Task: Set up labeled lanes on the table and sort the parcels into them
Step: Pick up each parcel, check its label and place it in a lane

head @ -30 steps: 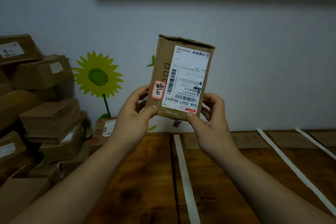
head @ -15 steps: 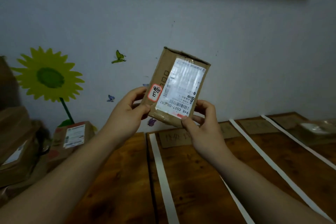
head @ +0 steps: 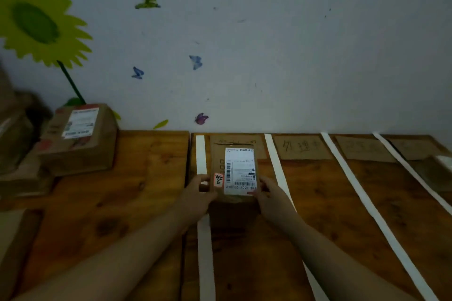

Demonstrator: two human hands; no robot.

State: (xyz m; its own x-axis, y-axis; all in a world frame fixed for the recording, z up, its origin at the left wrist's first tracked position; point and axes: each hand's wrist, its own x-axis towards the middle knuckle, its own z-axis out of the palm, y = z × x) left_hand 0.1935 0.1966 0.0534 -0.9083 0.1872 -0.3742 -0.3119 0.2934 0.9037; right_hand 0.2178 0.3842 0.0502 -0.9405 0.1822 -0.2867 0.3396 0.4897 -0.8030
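The left hand [head: 198,197] and right hand [head: 271,199] grip the near corners of the parcel [head: 236,173], fingers curled round its edges. It is between the two leftmost tape strips [head: 201,156], its far end over a cardboard label [head: 256,142].

The parcel [head: 239,171] hides part of the first card [head: 234,140]; writing on the right cards [head: 364,148] is too faint to read; the sunflower [head: 36,22] and left boxes [head: 17,134] are cut by the edge.

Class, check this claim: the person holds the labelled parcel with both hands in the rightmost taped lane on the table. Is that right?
Not quite. The head view shows the parcel in the leftmost taped lane, not the rightmost. The left hand and right hand both hold it.
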